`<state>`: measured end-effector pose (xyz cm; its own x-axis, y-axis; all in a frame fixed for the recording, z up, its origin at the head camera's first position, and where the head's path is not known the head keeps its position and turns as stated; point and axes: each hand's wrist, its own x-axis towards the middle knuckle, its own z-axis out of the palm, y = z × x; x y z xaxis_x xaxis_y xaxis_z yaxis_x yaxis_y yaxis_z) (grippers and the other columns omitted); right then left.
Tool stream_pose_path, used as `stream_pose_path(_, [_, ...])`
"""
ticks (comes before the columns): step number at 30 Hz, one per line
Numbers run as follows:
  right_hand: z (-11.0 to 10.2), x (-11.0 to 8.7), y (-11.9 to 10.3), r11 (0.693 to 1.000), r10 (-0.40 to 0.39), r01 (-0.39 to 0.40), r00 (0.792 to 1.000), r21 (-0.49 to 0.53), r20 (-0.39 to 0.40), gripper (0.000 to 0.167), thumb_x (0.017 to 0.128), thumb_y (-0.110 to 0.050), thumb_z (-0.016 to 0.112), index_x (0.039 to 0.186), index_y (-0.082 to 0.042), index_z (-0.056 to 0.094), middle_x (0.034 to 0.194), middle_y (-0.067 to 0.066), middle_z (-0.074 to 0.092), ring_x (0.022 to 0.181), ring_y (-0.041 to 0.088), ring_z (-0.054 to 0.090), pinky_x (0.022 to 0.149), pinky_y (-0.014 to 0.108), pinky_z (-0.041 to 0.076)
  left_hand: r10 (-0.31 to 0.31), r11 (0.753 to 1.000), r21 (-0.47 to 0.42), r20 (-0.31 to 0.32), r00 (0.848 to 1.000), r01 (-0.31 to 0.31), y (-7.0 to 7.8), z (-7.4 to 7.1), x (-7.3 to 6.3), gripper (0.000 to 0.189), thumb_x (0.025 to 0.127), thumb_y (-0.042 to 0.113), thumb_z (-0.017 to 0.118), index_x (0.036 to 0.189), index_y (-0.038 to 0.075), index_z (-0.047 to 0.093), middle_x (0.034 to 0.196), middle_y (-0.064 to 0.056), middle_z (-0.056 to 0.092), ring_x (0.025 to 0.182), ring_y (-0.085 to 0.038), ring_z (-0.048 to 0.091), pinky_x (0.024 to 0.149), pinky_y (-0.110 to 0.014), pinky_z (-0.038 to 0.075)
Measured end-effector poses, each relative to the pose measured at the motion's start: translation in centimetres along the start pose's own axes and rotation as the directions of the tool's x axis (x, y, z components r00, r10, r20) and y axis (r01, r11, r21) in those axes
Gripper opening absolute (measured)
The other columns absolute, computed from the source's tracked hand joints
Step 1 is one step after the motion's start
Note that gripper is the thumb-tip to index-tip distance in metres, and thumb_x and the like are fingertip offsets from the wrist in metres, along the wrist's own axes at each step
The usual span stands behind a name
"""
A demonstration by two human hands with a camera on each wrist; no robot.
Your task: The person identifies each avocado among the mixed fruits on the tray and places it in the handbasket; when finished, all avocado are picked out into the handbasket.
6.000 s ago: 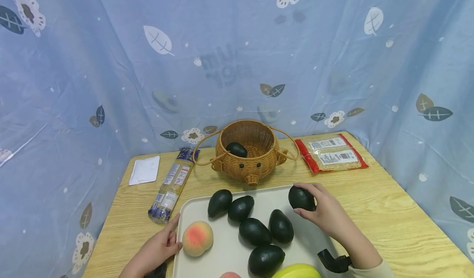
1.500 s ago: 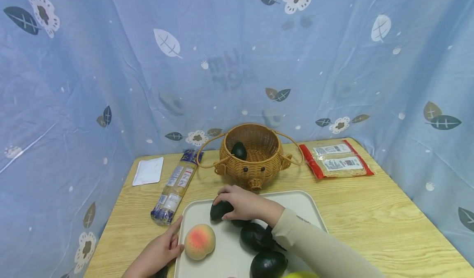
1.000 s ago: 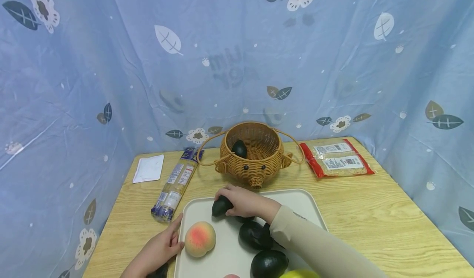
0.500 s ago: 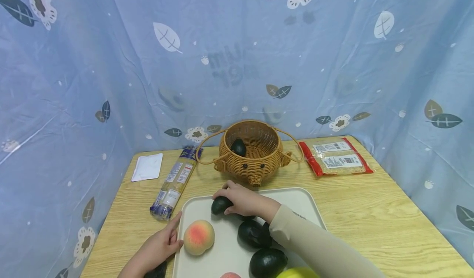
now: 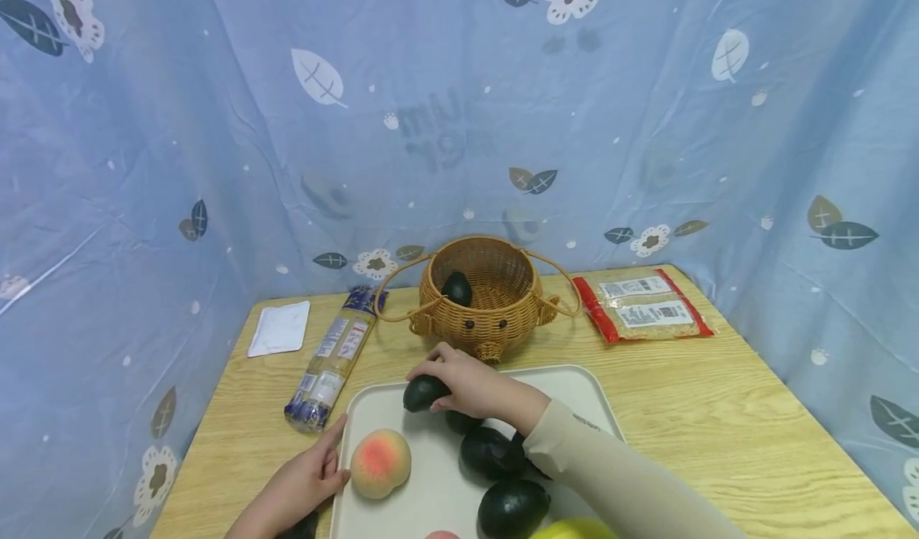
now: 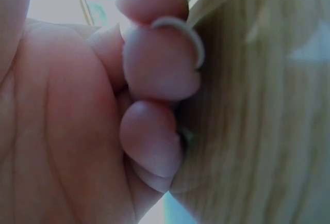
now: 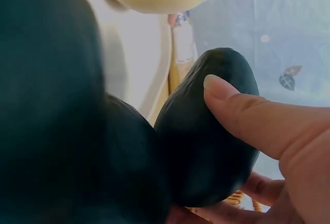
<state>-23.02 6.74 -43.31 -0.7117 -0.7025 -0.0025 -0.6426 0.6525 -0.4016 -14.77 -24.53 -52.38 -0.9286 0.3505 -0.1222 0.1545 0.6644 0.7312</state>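
In the head view my right hand (image 5: pixel 474 387) grips a dark green avocado (image 5: pixel 422 394) at the tray's far left. The right wrist view shows my thumb (image 7: pixel 242 113) across this avocado (image 7: pixel 206 136), other fingers behind it. Several more avocados (image 5: pixel 513 509) lie on the cream tray (image 5: pixel 434 487), one (image 5: pixel 462 422) partly under my right hand. At the tray's left rim my left hand (image 5: pixel 305 475) holds on with thumb and index finger; its other fingers (image 6: pixel 160 69) curl beside the wood. A peach (image 5: pixel 380 463) sits near that rim. Another avocado (image 5: pixel 457 289) is inside the wicker basket (image 5: pixel 484 328).
Behind the tray, the basket stands with its handles spread sideways. A blue-ended clear packet (image 5: pixel 333 363) and a white sachet (image 5: pixel 280 328) lie to the left, a red-edged bag (image 5: pixel 644 306) to the right. Yellow fruit (image 5: pixel 574 529) and a pinkish fruit (image 5: pixel 441 534) show at the bottom.
My right hand has gone from an avocado at the tray's far right, no longer seen there, to the far-left one, now slightly tipped. The basket's avocado lies differently. My left hand stays put.
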Motion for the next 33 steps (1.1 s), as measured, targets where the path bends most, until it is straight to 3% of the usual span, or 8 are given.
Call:
stream_pose_path(19, [-4.4, -1.7, -0.8, 0.996, -0.034, 0.046, 0.989, 0.079, -0.147, 0.057, 0.092, -0.016, 0.083, 0.145, -0.02, 0.061, 0.139, 0.014, 0.05, 0.119, 0.03, 0.061, 0.097, 0.042, 0.053, 0.011, 1.0, -0.014, 0.004, 1.0, -0.011, -0.2, 0.0, 0.0, 0.085, 0.096, 0.015, 0.076, 0.162, -0.006, 0.027, 0.075, 0.002, 0.05, 0.06, -0.005, 0.043, 0.055, -0.027, 0.038])
stream_pose_path(25, [-5.7, -1.8, -0.2, 0.994, 0.016, 0.005, 0.983, 0.113, -0.182, 0.058, 0.093, -0.016, 0.082, 0.147, -0.021, 0.061, 0.142, 0.014, 0.048, 0.114, 0.028, 0.064, 0.093, 0.042, 0.054, 0.016, 1.0, -0.005, 0.007, 1.0, -0.016, -0.1, 0.1, 0.0, 0.085, 0.095, 0.014, 0.076, 0.162, -0.006, 0.027, 0.075, 0.003, 0.05, 0.059, -0.005, 0.043, 0.054, -0.026, 0.037])
stream_pose_path(29, [-6.7, -1.7, 0.3, 0.991, 0.065, -0.035, 0.97, 0.131, -0.234, 0.058, 0.094, -0.019, 0.081, 0.148, -0.023, 0.06, 0.143, 0.013, 0.047, 0.112, 0.028, 0.065, 0.093, 0.041, 0.054, 0.003, 1.0, 0.005, 0.011, 1.0, -0.003, -0.1, 0.1, 0.0, 0.086, 0.095, 0.014, 0.076, 0.163, -0.005, 0.027, 0.075, 0.002, 0.05, 0.059, -0.006, 0.042, 0.054, -0.026, 0.036])
stream_pose_path(33, [-7.9, -1.4, 1.2, 0.987, 0.118, -0.074, 0.938, 0.144, -0.326, 0.059, 0.094, -0.02, 0.081, 0.149, -0.023, 0.059, 0.142, 0.014, 0.046, 0.114, 0.031, 0.064, 0.095, 0.045, 0.054, -0.009, 1.0, -0.003, 0.013, 1.0, 0.009, -0.1, 0.1, 0.0, 0.086, 0.095, 0.013, 0.076, 0.163, -0.004, 0.027, 0.075, 0.001, 0.05, 0.059, -0.006, 0.042, 0.054, -0.026, 0.036])
